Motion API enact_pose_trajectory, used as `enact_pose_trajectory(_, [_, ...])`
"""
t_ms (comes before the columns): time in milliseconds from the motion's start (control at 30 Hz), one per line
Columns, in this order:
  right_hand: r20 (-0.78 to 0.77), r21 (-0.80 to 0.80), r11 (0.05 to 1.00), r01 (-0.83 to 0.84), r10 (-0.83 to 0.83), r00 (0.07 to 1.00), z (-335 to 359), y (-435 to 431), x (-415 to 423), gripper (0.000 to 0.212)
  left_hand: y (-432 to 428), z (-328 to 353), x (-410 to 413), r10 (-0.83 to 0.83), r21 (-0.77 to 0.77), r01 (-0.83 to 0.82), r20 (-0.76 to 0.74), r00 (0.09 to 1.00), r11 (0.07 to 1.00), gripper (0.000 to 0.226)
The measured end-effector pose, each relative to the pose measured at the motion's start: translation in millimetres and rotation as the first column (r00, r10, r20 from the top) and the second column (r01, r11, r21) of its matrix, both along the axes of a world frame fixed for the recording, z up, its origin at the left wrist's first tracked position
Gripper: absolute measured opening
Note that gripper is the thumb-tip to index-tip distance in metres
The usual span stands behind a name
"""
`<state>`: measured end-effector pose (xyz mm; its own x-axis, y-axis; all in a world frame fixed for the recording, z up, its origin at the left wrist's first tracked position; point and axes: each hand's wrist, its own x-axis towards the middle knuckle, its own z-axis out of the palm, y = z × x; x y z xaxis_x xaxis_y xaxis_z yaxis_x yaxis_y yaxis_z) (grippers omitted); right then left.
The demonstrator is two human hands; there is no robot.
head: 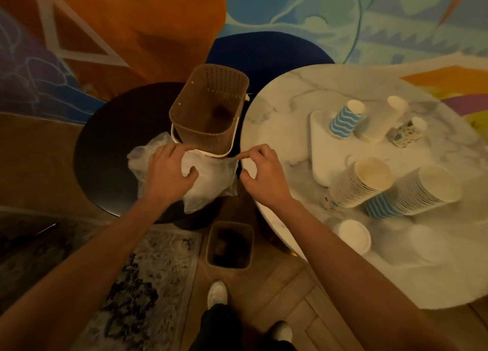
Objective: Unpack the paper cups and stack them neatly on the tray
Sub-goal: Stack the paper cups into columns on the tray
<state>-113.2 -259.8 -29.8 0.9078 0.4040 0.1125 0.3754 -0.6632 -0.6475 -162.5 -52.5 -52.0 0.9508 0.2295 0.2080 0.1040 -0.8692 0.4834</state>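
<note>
Directly below you, both of your bare arms reach forward over a dark round counter (105,152). Your left hand (169,171) lies on a crumpled clear plastic wrapper (208,184), its fingers curled into the plastic and gripping it. Your right hand (261,176) pinches the wrapper's right corner between thumb and forefinger, with the other fingers loosely curled. The plastic stretches between your two hands. It lies at the near right edge of the dark counter, against the front of a brown woven basket (211,112) with a white handle.

To your right is a round marble counter (285,107) carrying a white tray (323,149). Toward the tray's far end stand three short stacks, bottoms up. From left to right they are blue-striped cups (346,122), white cups (383,123) and patterned cups (408,132). The blue-striped ones are on the tray; for the other two you cannot tell. Nearer you, two tall stacks (361,185) stand side by side with their mouths up, and their bases are too unclear to place on or off the tray.

On the wooden floor (290,298) between the counters sits a small brown bin (229,245). A patterned rug (148,271) lies to its left, and your pale shoes (217,294) show below.
</note>
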Motion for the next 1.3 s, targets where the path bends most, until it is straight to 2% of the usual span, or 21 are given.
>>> enact_pose_trajectory(167, [0.072,0.081,0.996,0.031,-0.037,0.997,34,-55,-20,0.033,-83,23,-15,-0.102,-0.084,0.108,0.075,0.992,0.991,0.046])
enact_pose_trajectory(333, [0.176,0.137,0.99,0.044,-0.068,0.982,63,-117,-35,0.036,-163,29,-24,-0.212,-0.212,0.219,0.054,0.976,0.952,0.067])
enact_pose_trajectory(467, [0.23,0.15,0.983,0.102,-0.135,0.964,74,-163,-42,0.042,-218,25,-25,-0.234,-0.306,0.236,0.041,0.971,0.922,0.078])
enact_pose_trajectory(600, [0.167,0.087,0.98,0.18,-0.193,0.967,72,-199,-40,0.059,-256,19,-17,-0.205,-0.403,0.175,-0.032,0.978,0.898,0.085])
enact_pose_trajectory(733, [0.087,0.108,0.969,0.221,-0.231,0.969,60,-216,-29,0.081,-282,12,0,-0.211,-0.54,0.122,-0.106,0.972,0.833,0.093])
enact_pose_trajectory(867, [-0.04,0.119,0.961,0.249,-0.246,0.968,52,-218,-16,0.091,-293,1,23,-0.246,-0.623,0.068,-0.205,0.947,0.779,0.095])
enact_pose_trajectory(900, [-0.052,0.122,0.96,0.251,-0.246,0.968,51,-217,-14,0.092,-296,-1,28,-0.248,-0.666,0.054,-0.2,0.948,0.744,0.081])
enact_pose_trajectory(967, [-0.093,0.137,0.955,0.263,-0.252,0.963,46,-214,-9,0.094,-309,12,31,-0.238,-0.754,0.022,-0.179,0.955,0.657,0.021])
enact_pose_trajectory(1000, [-0.12,0.145,0.95,0.276,-0.26,0.958,44,-213,-7,0.095,-313,11,34,-0.23,-0.84,-0.029,-0.182,0.956,0.542,0.015])
enact_pose_trajectory(1133, [-0.149,0.19,0.927,0.322,-0.297,0.943,35,-208,-3,0.096,-319,-2,42,-0.151,-0.948,-0.147,-0.195,0.969,0.282,0.029])
enact_pose_trajectory(1267, [-0.179,0.203,0.916,0.345,-0.311,0.933,33,-205,-1,0.095,-317,-9,48,-0.115,-0.966,-0.23,-0.244,0.963,0.122,0.03])
enact_pose_trajectory(1300, [-0.172,0.209,0.917,0.339,-0.307,0.936,34,-204,1,0.095,-316,-7,47,-0.149,-0.968,-0.207,-0.228,0.962,0.142,0.03])
